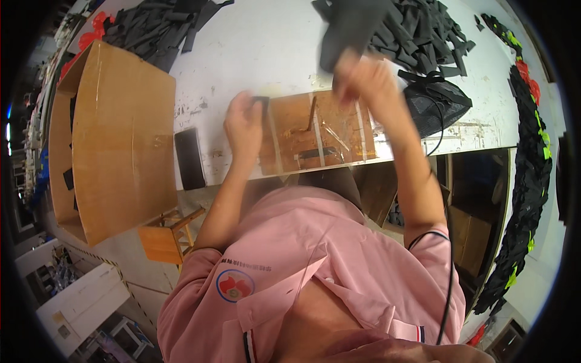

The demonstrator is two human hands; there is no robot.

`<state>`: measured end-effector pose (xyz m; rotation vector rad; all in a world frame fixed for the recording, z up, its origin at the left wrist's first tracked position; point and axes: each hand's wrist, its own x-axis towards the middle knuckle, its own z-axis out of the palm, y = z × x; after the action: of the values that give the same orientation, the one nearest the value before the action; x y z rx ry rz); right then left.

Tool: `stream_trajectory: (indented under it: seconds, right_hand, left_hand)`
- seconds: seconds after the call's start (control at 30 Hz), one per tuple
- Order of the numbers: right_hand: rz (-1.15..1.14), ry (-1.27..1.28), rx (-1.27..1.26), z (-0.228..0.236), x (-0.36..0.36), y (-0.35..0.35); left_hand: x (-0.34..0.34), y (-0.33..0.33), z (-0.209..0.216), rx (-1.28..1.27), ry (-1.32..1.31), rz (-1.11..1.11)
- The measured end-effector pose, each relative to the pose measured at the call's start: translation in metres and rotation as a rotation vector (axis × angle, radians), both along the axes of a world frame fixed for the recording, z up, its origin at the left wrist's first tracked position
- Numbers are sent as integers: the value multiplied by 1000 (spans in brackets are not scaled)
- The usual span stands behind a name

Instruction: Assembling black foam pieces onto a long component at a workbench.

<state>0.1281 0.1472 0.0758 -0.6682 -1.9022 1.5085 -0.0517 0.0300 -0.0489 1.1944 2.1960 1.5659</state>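
The right hand is raised over the white bench, its blurred fingers grasping a dark fabric piece. The left hand pinches a small black piece at the edge of the brown work board. A black phone lies left, beside the cardboard box.
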Motion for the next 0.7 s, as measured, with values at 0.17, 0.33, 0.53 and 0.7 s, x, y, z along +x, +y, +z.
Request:
stream_trajectory:
  seconds: [0.17,0.33,0.53,0.7]
  right_hand:
    - [-402,76,132,-29,17,67]
    - [-339,-69,-266,-70,23,-42]
    - [-107,23,-350,-82,5,-81]
    - [-18,171,-571,-73,1,-78]
  left_hand:
    - [-24,-9,-46,-476,698,137]
    - [-40,-11,-66,-148,-242,-49]
    - [20,-17,52,29,-1033,-558]
    - [40,-33,62,-89,-936,-606]
